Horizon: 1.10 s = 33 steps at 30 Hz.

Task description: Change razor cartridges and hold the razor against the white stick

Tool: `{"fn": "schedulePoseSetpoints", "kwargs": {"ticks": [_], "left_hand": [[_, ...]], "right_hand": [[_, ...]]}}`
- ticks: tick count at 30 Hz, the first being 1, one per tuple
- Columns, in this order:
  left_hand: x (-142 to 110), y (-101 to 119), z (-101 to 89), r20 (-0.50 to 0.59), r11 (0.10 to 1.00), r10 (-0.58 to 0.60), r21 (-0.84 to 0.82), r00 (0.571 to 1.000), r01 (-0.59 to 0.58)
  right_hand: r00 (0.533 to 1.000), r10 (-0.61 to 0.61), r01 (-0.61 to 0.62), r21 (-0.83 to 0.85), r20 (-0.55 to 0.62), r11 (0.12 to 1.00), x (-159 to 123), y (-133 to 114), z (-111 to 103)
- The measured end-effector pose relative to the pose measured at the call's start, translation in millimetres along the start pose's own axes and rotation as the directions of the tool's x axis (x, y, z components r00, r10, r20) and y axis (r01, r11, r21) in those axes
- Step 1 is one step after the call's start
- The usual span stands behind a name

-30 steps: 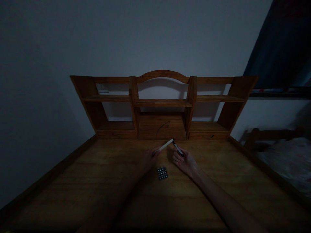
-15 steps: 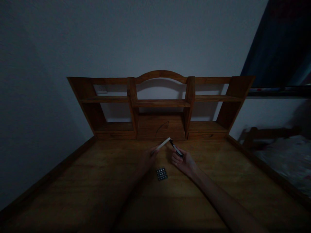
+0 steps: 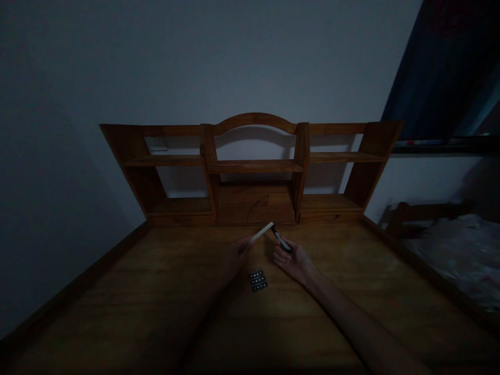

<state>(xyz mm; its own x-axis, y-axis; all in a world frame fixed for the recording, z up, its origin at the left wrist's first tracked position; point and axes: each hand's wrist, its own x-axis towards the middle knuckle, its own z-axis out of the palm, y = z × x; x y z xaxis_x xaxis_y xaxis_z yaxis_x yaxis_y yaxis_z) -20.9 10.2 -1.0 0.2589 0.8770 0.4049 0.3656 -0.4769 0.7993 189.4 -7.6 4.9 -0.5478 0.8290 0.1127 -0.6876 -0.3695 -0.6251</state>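
We stretch both arms forward over the table (image 3: pixel 363 271) toward its far edge, about midway between its left and right edges, the forearms angling inward so that the hands come near each other. Our left hand (image 3: pixel 237 252), deep in shadow, closes narrowly on the lower end of a white stick (image 3: pixel 262 232), which tilts up toward the table's far edge. Our right hand (image 3: pixel 294 261) curls its fingers around a black-and-white tool (image 3: pixel 283 244), its upper end leaning toward the stick's tip; whether the two touch we cannot tell. A dark patterned pack (image 3: pixel 258 280) lies on the table between our forearms, nearer us than the hands. Along the far edge stands a wooden shelf (image 3: pixel 255 166).
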Motion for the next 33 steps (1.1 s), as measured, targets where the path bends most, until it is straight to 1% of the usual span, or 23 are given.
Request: {"fn": "schedulePoseSetpoints", "kwargs": {"ticks": [3,6,10,15,18,22,25,28,33], "left_hand": [[-1.0,1.0,1.4,-0.010,1.000,-0.007,0.025,1.000,0.008],[-1.2,0.9,0.8,-0.022,1.000,-0.026,0.006,0.999,0.026],[-0.1,-0.8,-2.3,-0.086,0.997,-0.072,-0.014,0.994,0.071],[-0.1,-4.8,2.5,-0.026,0.999,-0.042,-0.016,0.999,0.042],[-0.3,-6.5,4.4,-0.031,0.999,-0.041,-0.003,0.999,0.041],[0.0,-4.3,1.5,-0.076,0.998,-0.051,0.017,0.996,0.052],[-0.1,-1.7,1.9,-0.047,0.999,-0.036,0.001,0.998,0.036],[-0.5,-1.5,4.8,-0.033,0.998,-0.054,0.008,0.998,0.055],[0.0,-5.3,3.1,-0.124,0.996,-0.080,0.028,0.989,0.084]], "right_hand": [[1.000,-0.010,0.010,0.001,0.003,1.000,-0.8,-0.8,0.9],[1.000,-0.012,0.012,0.003,0.007,1.000,-1.2,-0.9,0.6],[1.000,-0.010,0.010,0.011,0.013,1.000,-0.8,-0.2,-0.5],[1.000,-0.021,0.021,-0.002,0.015,1.000,0.0,0.5,-1.2],[1.000,-0.009,0.009,0.001,-0.005,1.000,0.0,0.6,-0.4],[1.000,0.001,-0.001,0.000,-0.001,1.000,-0.3,0.4,1.0],[1.000,-0.010,0.010,0.003,0.007,1.000,-0.6,-0.2,0.4],[1.000,-0.007,0.007,0.003,0.008,1.000,-0.6,-0.5,-1.6],[1.000,-0.004,0.004,-0.006,0.019,1.000,0.7,0.9,-2.6]]}}
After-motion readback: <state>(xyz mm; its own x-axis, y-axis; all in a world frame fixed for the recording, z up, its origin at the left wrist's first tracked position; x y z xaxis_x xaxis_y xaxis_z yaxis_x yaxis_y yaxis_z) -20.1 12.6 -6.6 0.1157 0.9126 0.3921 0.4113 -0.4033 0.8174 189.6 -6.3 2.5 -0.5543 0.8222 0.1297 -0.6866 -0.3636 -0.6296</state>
